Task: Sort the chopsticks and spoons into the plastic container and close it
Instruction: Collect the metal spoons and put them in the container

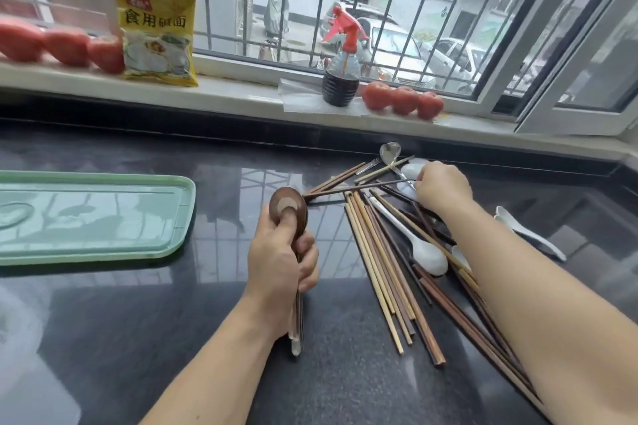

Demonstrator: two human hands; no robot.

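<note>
Our left hand (pixel 281 259) is curled tight round a small bunch of spoons (pixel 289 210), with the round brown bowl of the top one poking up past the thumb and the handles sticking out below the wrist; our right hand (pixel 442 186) reaches into the far end of the pile, its fingers bent down on a white spoon (pixel 412 169), but we cannot tell if it has a real grip on it yet.

We think the job now is picking out the spoons; it goes best if we lift this spoon straight up, so the chopsticks (pixel 379 262) crossing near it do not roll; then we lay it bowl to bowl with the ones in our left hand, so they stay neat.

A shiny metal spoon (pixel 390 152) lies just behind the right hand; a long white spoon (pixel 411 238) lies across the chopsticks; another white spoon (pixel 528 231) sits alone to the right of our arm.

The green plastic lid or tray (pixel 96 217) lies flat on the dark table (pixel 207 338), well to the left; we cannot see a deep box; all the chopsticks are still loose on the table.
</note>
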